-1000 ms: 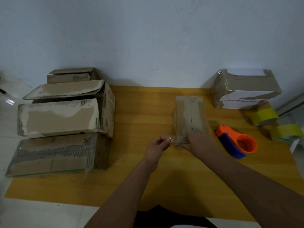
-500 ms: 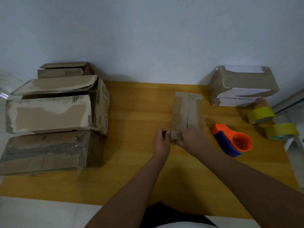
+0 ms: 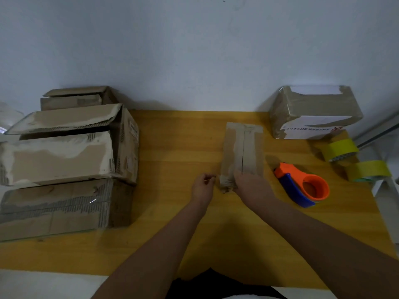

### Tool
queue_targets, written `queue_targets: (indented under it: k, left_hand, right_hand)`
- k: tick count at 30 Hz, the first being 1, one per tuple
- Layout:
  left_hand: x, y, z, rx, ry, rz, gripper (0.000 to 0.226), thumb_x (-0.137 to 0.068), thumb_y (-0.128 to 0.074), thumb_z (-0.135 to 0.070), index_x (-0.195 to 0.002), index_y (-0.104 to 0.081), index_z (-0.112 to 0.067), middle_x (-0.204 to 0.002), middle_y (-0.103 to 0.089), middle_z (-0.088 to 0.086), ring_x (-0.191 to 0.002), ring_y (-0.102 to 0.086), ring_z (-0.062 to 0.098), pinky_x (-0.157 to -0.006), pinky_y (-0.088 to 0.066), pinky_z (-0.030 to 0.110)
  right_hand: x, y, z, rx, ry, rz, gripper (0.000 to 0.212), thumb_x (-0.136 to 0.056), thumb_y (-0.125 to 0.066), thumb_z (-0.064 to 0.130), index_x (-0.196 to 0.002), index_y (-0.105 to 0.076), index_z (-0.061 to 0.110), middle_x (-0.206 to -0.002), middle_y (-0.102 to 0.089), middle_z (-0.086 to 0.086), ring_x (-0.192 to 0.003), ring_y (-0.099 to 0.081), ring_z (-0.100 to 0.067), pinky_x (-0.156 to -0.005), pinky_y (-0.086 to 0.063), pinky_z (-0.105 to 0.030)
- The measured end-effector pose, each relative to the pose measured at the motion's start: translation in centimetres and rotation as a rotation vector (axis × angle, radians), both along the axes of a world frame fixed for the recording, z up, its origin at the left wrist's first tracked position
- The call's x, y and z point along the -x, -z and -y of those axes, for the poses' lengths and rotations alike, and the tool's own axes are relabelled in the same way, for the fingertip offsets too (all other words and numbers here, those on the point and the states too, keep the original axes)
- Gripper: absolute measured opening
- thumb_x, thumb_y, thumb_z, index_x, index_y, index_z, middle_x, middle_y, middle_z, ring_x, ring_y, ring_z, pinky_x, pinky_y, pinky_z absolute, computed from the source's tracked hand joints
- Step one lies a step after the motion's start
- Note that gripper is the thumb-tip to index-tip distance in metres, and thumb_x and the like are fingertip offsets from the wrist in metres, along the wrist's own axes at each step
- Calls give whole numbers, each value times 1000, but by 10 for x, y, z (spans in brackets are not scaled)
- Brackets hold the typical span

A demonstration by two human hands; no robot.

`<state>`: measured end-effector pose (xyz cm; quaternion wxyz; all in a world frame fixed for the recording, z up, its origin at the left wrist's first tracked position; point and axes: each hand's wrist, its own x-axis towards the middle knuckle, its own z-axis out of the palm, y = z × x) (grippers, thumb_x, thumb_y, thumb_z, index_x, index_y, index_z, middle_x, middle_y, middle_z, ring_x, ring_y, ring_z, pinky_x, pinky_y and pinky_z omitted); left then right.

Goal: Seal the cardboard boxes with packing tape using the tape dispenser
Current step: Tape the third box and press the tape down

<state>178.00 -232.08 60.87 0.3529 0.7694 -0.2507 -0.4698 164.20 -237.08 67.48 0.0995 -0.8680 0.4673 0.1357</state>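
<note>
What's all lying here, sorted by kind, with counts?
Cardboard boxes: 5
Yellow tape rolls: 2
Tape dispenser: 1
Total: 8

No print we can read

We see a dark line of upside-down print on the white label of the far-right box (image 3: 314, 114), too blurred to read.

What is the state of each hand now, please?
Left hand: fingers pinched, likely on a tape end; hard to tell.
Right hand: rests on the near end of the small box, grip hidden.
</note>
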Motion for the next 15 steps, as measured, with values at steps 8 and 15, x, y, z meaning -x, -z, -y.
queue_targets:
  k: [8,15]
  left_hand:
    - [8,-42,-34,238,219,169,33,-101,-54,-21,-132,-62,-14,-107,-73,2,-91,-64,8,-74,-49,20]
    - [-5,-38,-26,189,966,990,55,-102,-41,-7,-154,-21,-5,-136,-53,17,-92,-62,40,-61,-37,39]
  right_hand:
    - [-1,0,0,0,8,8,28,-97,-54,26,-121,-46,13,-104,-64,-6,-91,-64,-26,-72,-56,-37]
    - [0,1,-1,37,-8,22,25,-97,-53,27,-117,-47,13,-105,-64,-6,-93,-64,-26,-71,-53,-37]
